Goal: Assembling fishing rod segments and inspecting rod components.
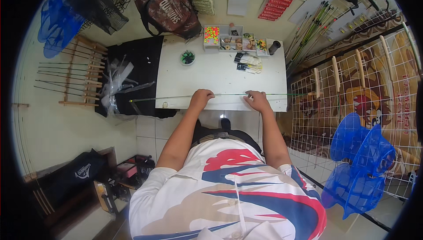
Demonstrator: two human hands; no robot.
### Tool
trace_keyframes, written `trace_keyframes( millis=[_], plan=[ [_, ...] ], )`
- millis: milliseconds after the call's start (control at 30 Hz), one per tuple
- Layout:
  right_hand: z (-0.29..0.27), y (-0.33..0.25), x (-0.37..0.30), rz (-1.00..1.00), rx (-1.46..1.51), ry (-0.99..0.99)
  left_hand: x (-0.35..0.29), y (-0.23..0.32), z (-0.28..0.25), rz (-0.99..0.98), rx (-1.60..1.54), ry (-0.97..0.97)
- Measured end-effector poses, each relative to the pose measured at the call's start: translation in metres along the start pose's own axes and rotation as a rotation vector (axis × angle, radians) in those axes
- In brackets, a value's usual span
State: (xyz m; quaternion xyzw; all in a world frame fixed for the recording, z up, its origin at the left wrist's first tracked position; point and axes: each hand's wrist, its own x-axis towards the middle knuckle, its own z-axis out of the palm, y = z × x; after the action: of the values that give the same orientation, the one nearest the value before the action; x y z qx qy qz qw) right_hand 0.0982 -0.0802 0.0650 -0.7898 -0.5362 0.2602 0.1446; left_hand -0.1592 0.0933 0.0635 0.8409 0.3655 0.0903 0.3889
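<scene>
A long, thin fishing rod [229, 94] lies level across the near part of the white table [176, 81], its dark end passing beyond the table's left edge and its green end beyond the right. My left hand [202, 99] is closed round the rod left of the middle, fingertips pointing right. Farther right, my right hand [257, 101] pinches the same rod between thumb and fingers. Beyond my hands sit a round white tub [187, 57] of small dark-green pieces and some packets [248, 62] with black and white ends.
A compartment box [213, 42] of bright floats and small parts stands at the back beside a dark cylinder [274, 47]. A camouflage bag [167, 9] rests at the back left. Wooden racks [92, 70] hold thin rods on the left; a wire grid [326, 108] with blue nets [361, 165] flanks the right.
</scene>
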Motion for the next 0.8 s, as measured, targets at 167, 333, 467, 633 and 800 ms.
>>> trace_keyframes(
  millis=[167, 333, 467, 633, 800],
  plan=[
    [-0.001, 0.024, -0.006, 0.018, 0.021, 0.086, 0.003, 0.01, 0.005, -0.044, -0.018, 0.007],
    [-0.004, 0.046, -0.013, -0.037, -0.193, 0.149, 0.004, 0.019, 0.014, -0.004, 0.04, 0.013],
    [-0.008, 0.048, -0.013, -0.105, -0.14, 0.191, 0.007, 0.027, 0.031, -0.012, 0.013, -0.003],
    [-0.02, 0.043, -0.011, -0.085, -0.166, 0.147, 0.012, 0.028, 0.044, 0.056, -0.014, 0.103],
    [-0.033, 0.039, -0.008, -0.09, -0.169, 0.108, 0.012, 0.027, 0.047, 0.054, -0.043, 0.092]
  ],
)
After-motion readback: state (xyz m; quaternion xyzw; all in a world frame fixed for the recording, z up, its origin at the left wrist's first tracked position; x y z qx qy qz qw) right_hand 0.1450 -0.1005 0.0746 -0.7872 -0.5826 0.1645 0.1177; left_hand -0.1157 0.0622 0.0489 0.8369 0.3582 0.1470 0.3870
